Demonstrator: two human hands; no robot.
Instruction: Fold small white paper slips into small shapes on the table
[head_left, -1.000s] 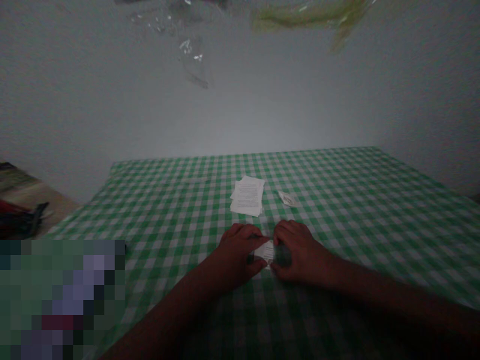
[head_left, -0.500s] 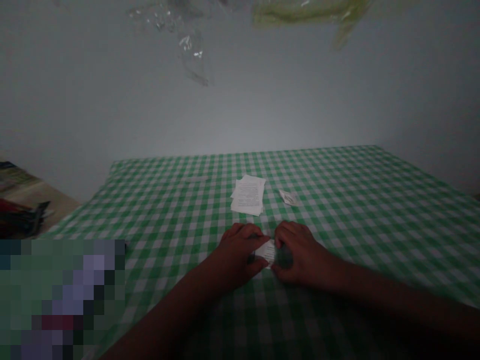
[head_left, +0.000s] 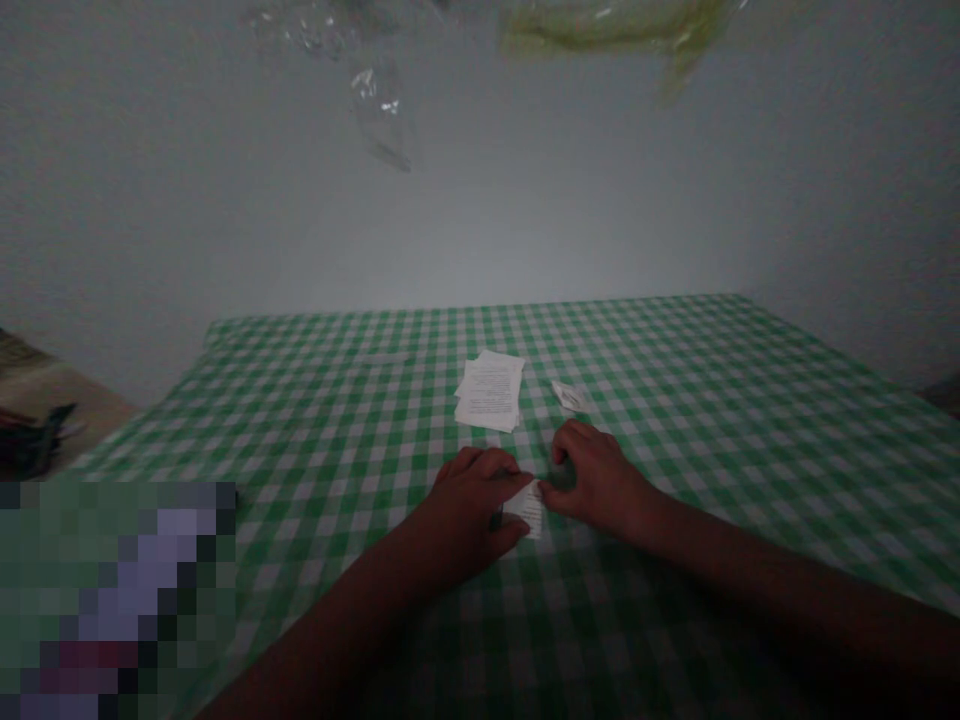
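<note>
A small piece of printed white paper lies on the checked cloth, part of it covered by my left hand. The thumb and fingers of my left hand bend round it and press it at its upper and lower edges. My right hand is curled, its thumb tip at the paper's upper right corner; whether a fold is pinched there is too dark to tell. Beyond the hands lies a small stack of printed sheets, and right of it a small folded white paper.
A green and white checked tablecloth covers the table, which meets a pale wall. Clear plastic and a yellowish strip hang above. A blurred-out patch fills the lower left, with dark items beyond the table's left edge.
My right hand has shifted up and away from me, from the paper's right side to its upper right corner. The left hand stays on the paper. The view has turned slightly.
</note>
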